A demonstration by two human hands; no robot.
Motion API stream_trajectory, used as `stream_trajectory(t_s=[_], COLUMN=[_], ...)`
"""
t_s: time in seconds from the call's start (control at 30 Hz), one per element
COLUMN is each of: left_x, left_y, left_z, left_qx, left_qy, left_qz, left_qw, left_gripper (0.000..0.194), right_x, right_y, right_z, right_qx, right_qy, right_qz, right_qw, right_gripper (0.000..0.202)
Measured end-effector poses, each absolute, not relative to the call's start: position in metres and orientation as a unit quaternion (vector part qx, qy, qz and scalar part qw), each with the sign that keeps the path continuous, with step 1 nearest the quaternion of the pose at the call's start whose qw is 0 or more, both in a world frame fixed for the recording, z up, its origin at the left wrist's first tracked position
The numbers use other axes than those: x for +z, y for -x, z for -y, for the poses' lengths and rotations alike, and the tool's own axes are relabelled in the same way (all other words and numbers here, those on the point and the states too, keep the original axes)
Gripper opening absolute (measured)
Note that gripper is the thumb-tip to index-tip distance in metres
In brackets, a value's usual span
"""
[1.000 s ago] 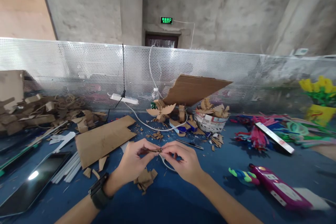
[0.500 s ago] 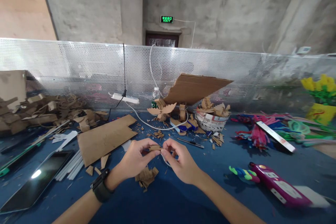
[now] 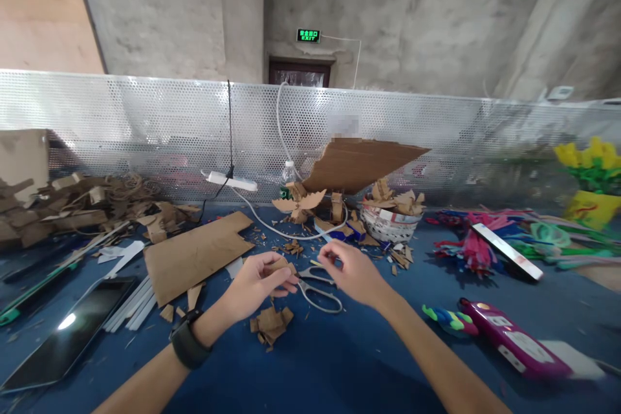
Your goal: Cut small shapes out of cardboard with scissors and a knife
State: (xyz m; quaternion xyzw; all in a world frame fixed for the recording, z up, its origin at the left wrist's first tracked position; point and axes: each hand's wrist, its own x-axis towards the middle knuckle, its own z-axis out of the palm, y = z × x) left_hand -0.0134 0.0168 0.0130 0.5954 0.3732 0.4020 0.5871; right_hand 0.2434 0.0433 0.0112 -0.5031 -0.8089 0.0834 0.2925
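Observation:
My left hand (image 3: 255, 288), a dark watch on its wrist, is closed around a small folded piece of cardboard (image 3: 280, 264). To its right, my right hand (image 3: 353, 273) is raised slightly above the table with thumb and fingers pinched together. A tiny pale yellowish bit shows by those fingertips, but whether they grip it is unclear. Between and below the hands lie grey-handled scissors (image 3: 305, 286), their blades partly hidden by my left hand. A little heap of cardboard scraps (image 3: 272, 325) rests on the blue table just under my left hand.
A large cardboard sheet (image 3: 198, 252) lies to the left, beside white sticks (image 3: 129, 307) and a black tablet (image 3: 68, 336). Behind the hands stand a winged cardboard figure (image 3: 299, 205) and a basket (image 3: 392, 226) of scraps. A purple glue gun (image 3: 519, 339) lies at right.
My right hand has moved away from the cardboard piece, up and to the right. My left hand keeps the piece. The scissors, mostly covered before, now show between the hands.

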Motion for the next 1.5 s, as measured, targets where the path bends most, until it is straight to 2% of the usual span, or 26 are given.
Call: stream_trajectory(t_s=[0.07, 0.17, 0.4, 0.73, 0.93, 1.07, 1.27, 1.5], left_x=[0.015, 0.016, 0.008, 0.007, 0.005, 0.006, 0.006, 0.011], left_y=[0.013, 0.013, 0.014, 0.015, 0.014, 0.011, 0.01, 0.008], left_z=[-0.017, -0.016, -0.02, -0.019, -0.02, -0.019, -0.018, -0.015], left_qx=[0.4, 0.398, 0.42, 0.433, 0.463, 0.481, 0.498, 0.511], left_qy=[-0.583, -0.583, -0.6, -0.58, -0.552, -0.54, -0.525, -0.545], left_qz=[-0.379, -0.369, -0.326, -0.319, -0.3, -0.294, -0.275, -0.266], left_qw=[0.597, 0.605, 0.598, 0.612, 0.625, 0.625, 0.633, 0.609], left_gripper=[0.055, 0.056, 0.051, 0.045, 0.045, 0.046, 0.043, 0.046], right_x=[0.005, -0.008, -0.027, -0.024, -0.016, -0.007, -0.002, 0.0], right_y=[-0.267, -0.296, -0.322, -0.332, -0.306, -0.267, -0.22, -0.22], right_z=[-0.059, -0.077, -0.095, -0.094, -0.084, -0.065, -0.034, -0.035], right_qx=[0.055, 0.081, 0.088, 0.118, 0.153, 0.198, 0.198, 0.222], right_qy=[0.568, 0.597, 0.61, 0.634, 0.593, 0.519, 0.403, 0.41], right_qz=[0.783, 0.78, 0.767, 0.746, 0.762, 0.756, 0.809, 0.774], right_qw=[0.247, 0.169, 0.177, 0.168, 0.209, 0.345, 0.38, 0.427], right_gripper=[0.02, 0.014, 0.018, 0.023, 0.038, 0.045, 0.039, 0.05])
